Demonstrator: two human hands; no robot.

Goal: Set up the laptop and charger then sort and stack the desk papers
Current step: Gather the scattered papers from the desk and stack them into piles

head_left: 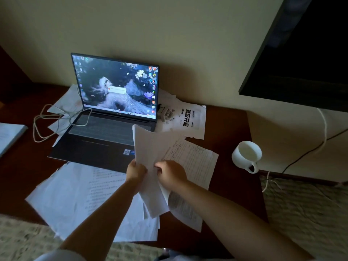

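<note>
Both hands, left hand (136, 171) and right hand (170, 173), grip a raised sheaf of papers (148, 157), fingers curled round its lower edge, above loose sheets (79, 193) at the desk's (231, 129) front edge. Behind, the open laptop (113, 110) glows, its white cable (56, 121), probably the charger's, looping left.

print on papers (105, 187) illegible, monitor (305, 53) cut off at right

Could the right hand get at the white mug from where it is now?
Probably yes, once it lets go. The right hand is pinching the held sheets together with the left hand. The mug stands to its right on bare desk, with nothing between them.
</note>
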